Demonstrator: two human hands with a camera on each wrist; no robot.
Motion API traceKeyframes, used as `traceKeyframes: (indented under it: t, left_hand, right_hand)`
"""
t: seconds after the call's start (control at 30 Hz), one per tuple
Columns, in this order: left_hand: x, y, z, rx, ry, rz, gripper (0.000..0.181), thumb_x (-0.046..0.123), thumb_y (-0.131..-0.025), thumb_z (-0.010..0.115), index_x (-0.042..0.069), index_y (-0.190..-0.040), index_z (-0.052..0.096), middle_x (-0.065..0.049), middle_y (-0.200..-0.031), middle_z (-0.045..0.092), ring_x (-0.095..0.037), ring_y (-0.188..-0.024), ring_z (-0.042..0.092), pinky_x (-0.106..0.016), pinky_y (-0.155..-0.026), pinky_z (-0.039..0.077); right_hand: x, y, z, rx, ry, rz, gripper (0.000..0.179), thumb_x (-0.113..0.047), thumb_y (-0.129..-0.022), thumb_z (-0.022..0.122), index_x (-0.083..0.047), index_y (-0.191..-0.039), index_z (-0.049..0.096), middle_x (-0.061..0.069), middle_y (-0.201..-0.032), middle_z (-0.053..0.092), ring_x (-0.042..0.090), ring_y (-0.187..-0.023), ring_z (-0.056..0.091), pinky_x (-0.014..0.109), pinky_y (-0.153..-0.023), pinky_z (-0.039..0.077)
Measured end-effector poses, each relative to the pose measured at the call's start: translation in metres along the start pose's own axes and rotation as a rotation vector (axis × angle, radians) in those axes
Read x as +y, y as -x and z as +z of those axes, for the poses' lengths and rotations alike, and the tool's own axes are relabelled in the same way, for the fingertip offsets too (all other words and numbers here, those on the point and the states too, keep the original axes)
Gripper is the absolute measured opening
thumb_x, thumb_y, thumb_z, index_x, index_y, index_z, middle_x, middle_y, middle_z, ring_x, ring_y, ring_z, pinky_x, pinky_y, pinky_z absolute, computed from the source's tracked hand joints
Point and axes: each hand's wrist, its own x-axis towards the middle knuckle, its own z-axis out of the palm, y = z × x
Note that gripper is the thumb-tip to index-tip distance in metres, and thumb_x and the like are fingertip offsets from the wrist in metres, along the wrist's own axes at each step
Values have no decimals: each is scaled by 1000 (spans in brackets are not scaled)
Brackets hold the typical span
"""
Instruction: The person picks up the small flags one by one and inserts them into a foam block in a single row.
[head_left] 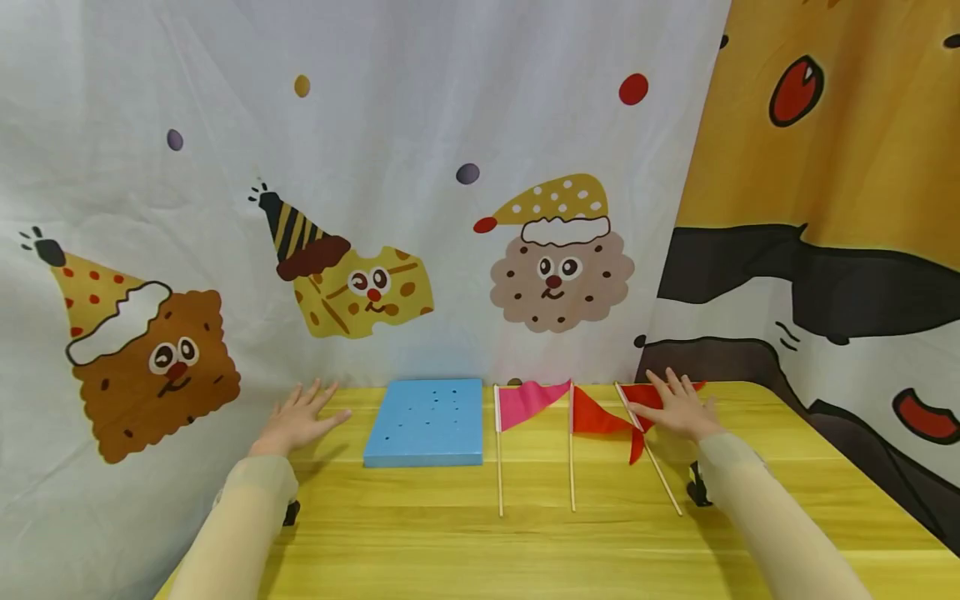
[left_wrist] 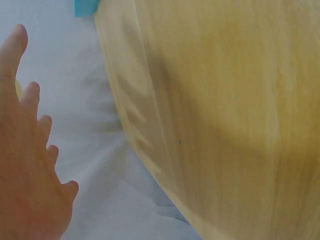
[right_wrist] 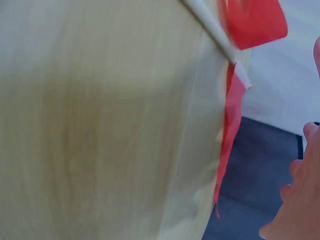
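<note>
A flat blue block point(head_left: 425, 425) with several small holes lies towards the back of the table. Right of it lie a pink pennant flag point(head_left: 522, 406) and a red pennant flag point(head_left: 594, 414), their sticks pointing to the front. A second red flag point(head_left: 642, 395) lies slanted, partly hidden by my right hand point(head_left: 680, 408). This hand is spread above it with nothing in its grasp; whether it touches the cloth I cannot tell. Left of the block, my left hand point(head_left: 298, 421) hovers with fingers spread, holding nothing.
The yellow wood-grain table point(head_left: 450, 550) ends at a pale curtain point(head_left: 405, 125) printed with cartoon biscuits and cheese. A dark and orange printed part point(head_left: 840, 183) of the cloth hangs at the right. Its right edge slants towards me.
</note>
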Motion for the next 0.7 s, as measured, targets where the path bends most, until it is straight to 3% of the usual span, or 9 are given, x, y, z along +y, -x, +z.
traceKeyframes:
  t: [0.23,0.5,0.7]
  left_hand:
    - [-5,2,4,40,56,23,81,64,-95,43,16,-157,20,-25,-158,11,-54,-139,8,-75,-103,9]
    - [2,6,10,91,268,86,78,50,-97,52,7,-155,22,-29,-155,17,-54,-136,22,-73,-102,22]
    - [7,8,19,30,491,53,72,43,-99,53,4,-153,26,-28,-153,23,-52,-126,41,-62,-98,39]
  right_hand:
    - [-37,1,-1,23,-70,-82,91,-64,-90,51,-9,-155,19,31,-156,6,55,-139,4,81,-96,-2]
    - [-83,-1,16,123,-155,-240,81,-55,-92,57,-2,-149,34,33,-149,27,55,-131,31,74,-99,26]
    - [-115,2,30,129,-277,-313,66,-42,-93,63,0,-141,48,31,-144,38,49,-131,35,66,-103,30]
